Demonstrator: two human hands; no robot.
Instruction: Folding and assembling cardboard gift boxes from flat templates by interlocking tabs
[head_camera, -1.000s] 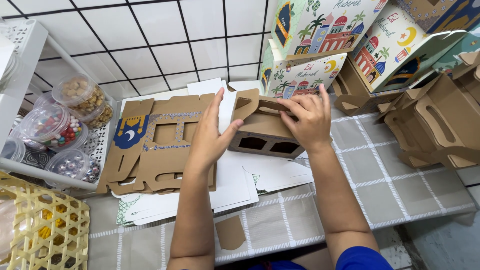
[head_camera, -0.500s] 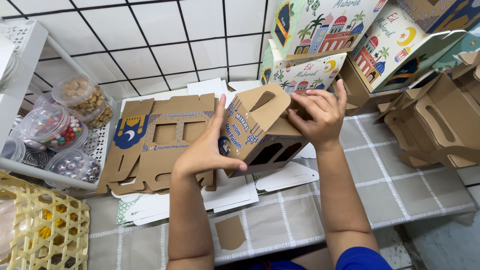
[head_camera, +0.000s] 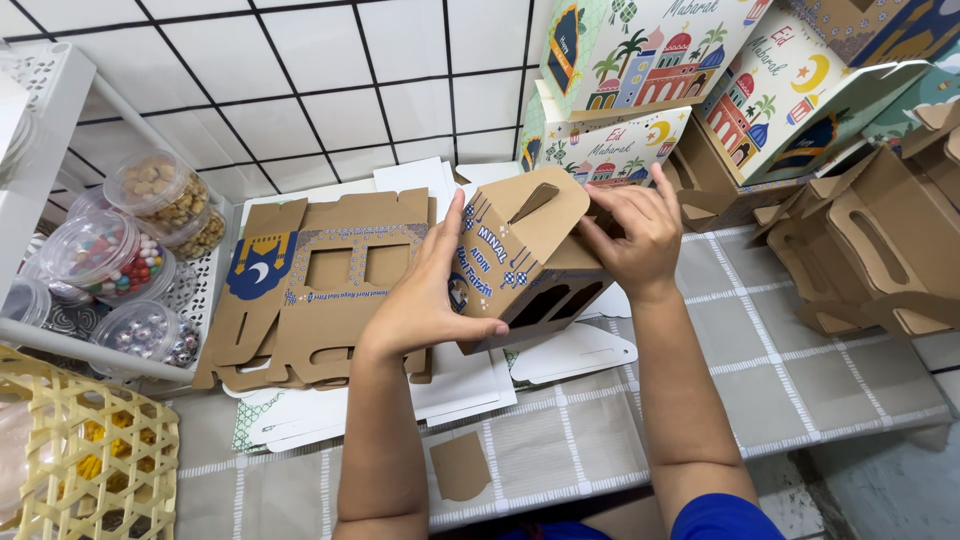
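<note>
One folded-up brown cardboard box (head_camera: 525, 265) with a handle cutout on top is held up off the tabletop (head_camera: 700, 390), tipped over to one side, right between both hands. The left hand (head_camera: 425, 290) is flat against the printed end of it, fingers spread and pointing up, so it's pressed on rather than wrapped around. The right hand (head_camera: 632, 235) is curled over the far top edge by the handle flap, fingers pinching the cardboard there.

Counting the rest: one flat unfolded box blank (head_camera: 320, 285) lying just left of the left hand, on top of a messy stack of white sheets (head_camera: 440, 390). One small loose cardboard cutout (head_camera: 460, 465) near the front edge of the checked cloth. On the white rack (head_camera: 60, 200) at left I can make out four clear round tubs (head_camera: 95, 255) of sweets and nuts, maybe more hidden behind. One yellow woven basket (head_camera: 85, 465) in the bottom left corner. At least three colourful printed boxes (head_camera: 640, 60) stacked against the tiled wall, and a pile of plain brown assembled boxes (head_camera: 875, 245) at far right, can't count those exactly.
</note>
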